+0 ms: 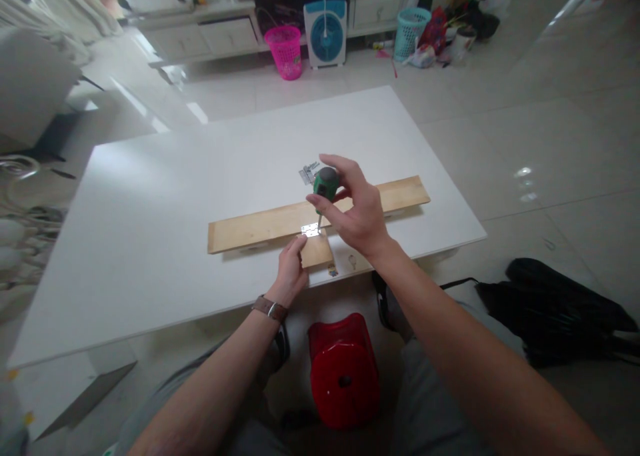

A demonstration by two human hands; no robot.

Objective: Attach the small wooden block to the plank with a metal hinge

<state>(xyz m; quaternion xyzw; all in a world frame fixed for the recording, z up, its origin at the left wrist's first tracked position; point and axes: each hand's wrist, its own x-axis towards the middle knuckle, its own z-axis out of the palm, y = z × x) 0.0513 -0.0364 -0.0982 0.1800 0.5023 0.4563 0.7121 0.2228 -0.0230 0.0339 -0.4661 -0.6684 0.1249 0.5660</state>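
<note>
A long pale wooden plank (260, 226) lies across the white table (150, 243), with a shorter wooden piece (317, 253) butted against its near side. A small metal hinge (311, 229) sits on the joint between them. My right hand (357, 209) grips the green handle of a screwdriver (326, 184), held upright with its tip down on the hinge. My left hand (293, 269), wearing a wristwatch, presses on the near edge of the short piece, fingers curled against it. More metal hinges (309, 171) lie just behind the plank.
A red plastic stool (344, 369) stands below the table edge between my knees. A black bag (555, 309) lies on the tiled floor at right. Far back are a pink basket (285, 51), a blue fan (325, 33), a teal basket (411, 29) and white drawers.
</note>
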